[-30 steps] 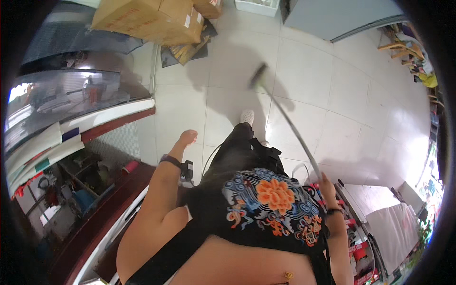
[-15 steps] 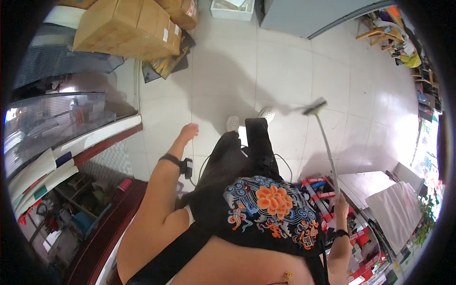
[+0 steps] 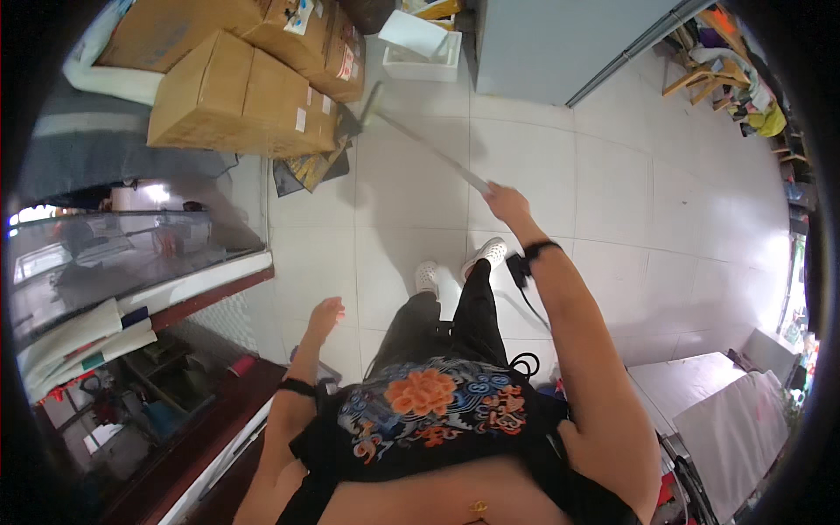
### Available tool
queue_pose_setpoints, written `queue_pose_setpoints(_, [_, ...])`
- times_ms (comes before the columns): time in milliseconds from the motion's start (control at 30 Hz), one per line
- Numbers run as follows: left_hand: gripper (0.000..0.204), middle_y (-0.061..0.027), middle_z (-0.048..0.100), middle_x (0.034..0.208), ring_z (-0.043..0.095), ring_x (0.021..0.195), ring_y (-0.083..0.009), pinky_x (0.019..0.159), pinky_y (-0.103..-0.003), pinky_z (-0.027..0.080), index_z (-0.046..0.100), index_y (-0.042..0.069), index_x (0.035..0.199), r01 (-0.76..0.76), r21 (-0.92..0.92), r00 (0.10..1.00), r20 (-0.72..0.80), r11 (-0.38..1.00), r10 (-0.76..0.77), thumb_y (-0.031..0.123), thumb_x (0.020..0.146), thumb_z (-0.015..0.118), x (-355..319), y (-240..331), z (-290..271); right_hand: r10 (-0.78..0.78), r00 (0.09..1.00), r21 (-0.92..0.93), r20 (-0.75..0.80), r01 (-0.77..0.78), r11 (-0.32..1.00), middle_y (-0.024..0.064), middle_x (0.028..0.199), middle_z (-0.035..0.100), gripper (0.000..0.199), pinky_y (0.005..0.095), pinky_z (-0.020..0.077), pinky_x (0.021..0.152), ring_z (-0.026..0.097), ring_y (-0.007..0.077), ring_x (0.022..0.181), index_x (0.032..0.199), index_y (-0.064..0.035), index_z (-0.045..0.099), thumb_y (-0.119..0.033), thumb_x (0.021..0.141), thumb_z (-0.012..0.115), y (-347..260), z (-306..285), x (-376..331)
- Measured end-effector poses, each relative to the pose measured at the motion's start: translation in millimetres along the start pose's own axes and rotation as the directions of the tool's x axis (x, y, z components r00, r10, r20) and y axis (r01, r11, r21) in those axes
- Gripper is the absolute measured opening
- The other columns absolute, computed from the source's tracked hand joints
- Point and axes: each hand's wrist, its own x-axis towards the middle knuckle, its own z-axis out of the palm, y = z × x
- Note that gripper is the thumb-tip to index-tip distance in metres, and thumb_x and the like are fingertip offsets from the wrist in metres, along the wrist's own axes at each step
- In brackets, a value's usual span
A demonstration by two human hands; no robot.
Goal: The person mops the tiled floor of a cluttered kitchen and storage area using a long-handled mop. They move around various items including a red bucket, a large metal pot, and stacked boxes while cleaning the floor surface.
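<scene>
My right hand (image 3: 507, 203), stretched ahead, is closed round the upper end of a long pale broom handle (image 3: 435, 155). The handle slants away to the far left. Its narrow broom head (image 3: 373, 103), slightly blurred, is on the floor by the corner of the stacked cardboard boxes (image 3: 284, 101). My left hand (image 3: 327, 317) hangs at my left side, loosely open with nothing in it, its fingers slightly bent. Both wrists wear black straps, and a small dark device (image 3: 520, 269) with a cable hangs by the right one.
Dark and yellow flat pieces (image 3: 313, 169) lie under the boxes' edge. A white foam box (image 3: 423, 61) stands beyond, next to a grey panel (image 3: 560, 44). A glass-topped counter (image 3: 210, 278) runs along my left. A cloth-covered table (image 3: 731, 429) is at near right, wooden stools (image 3: 704, 80) at far right.
My right hand has swung from the near right to ahead, carrying the broom; its head has crossed from the right to the far left by the boxes. My left hand has drawn back slightly.
</scene>
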Motion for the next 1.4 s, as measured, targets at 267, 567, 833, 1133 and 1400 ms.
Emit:
queue_pose_setpoints(267, [0.031,-0.0055,0.064,0.093,0.062,0.078,-0.0143,0.06,-0.027,0.046,0.057,0.007,0.114,-0.012,0.23,0.999,0.043,0.973,0.002,0.027,0.09,0.049,-24.2,20.3,66.6,0.126,0.984,0.029,0.13,-0.13,0.991,0.0106,0.112,0.061,0.037,0.0427,0.0468,0.086,0.058,0.0303,0.104,0.114,-0.0167,0.058,-0.038,0.087,0.045,24.8,-24.8,85.2])
queue_pose_setpoints(567, [0.02,-0.0046,0.06,0.073,0.058,0.065,-0.0137,0.062,-0.028,0.046,0.059,0.003,0.09,-0.115,0.288,0.992,0.083,0.951,0.094,0.019,0.087,0.047,57.7,121.9,110.6,0.409,0.9,0.076,0.15,-0.423,0.903,0.014,0.115,0.059,0.05,0.0438,0.0425,0.092,0.054,0.0332,0.109,0.125,-0.0225,0.051,-0.048,0.083,0.044,300.3,-41.2,-171.4])
queue_pose_setpoints(833, [0.029,-0.0064,0.062,0.089,0.059,0.074,-0.0148,0.064,-0.028,0.049,0.059,0.002,0.106,-0.261,0.224,0.952,0.22,0.939,0.212,0.021,0.084,0.055,149.5,263.0,179.1,0.756,0.655,0.065,0.007,-0.754,0.653,0.0185,0.106,0.061,0.049,0.0465,0.0454,0.084,0.057,0.0375,0.1,0.122,-0.0176,0.054,-0.046,0.082,0.048,393.4,-81.9,-398.8])
queue_pose_setpoints(1133, [0.032,-0.0063,0.062,0.089,0.06,0.074,-0.0152,0.061,-0.028,0.048,0.059,0.006,0.109,-0.271,0.456,0.909,0.412,0.848,0.069,0.025,0.083,0.056,183.5,356.2,300.0,0.729,0.681,0.095,-0.072,-0.723,0.684,0.0216,0.09,0.063,0.043,0.048,0.0475,0.073,0.06,0.0392,0.087,0.119,-0.0177,0.056,-0.042,0.084,0.052,371.8,-145.5,-357.9])
queue_pose_setpoints(1400, [0.03,-0.0033,0.061,0.085,0.059,0.069,-0.0136,0.055,-0.026,0.044,0.059,0.008,0.109,-0.246,0.544,0.888,0.458,0.802,-0.038,0.026,0.085,0.054,256.9,478.0,355.5,0.753,0.656,0.115,0.056,-0.753,0.648,0.0155,0.104,0.063,0.044,0.0445,0.0479,0.081,0.06,0.0342,0.097,0.124,-0.0236,0.052,-0.045,0.086,0.05,404.0,-234.4,-183.3])
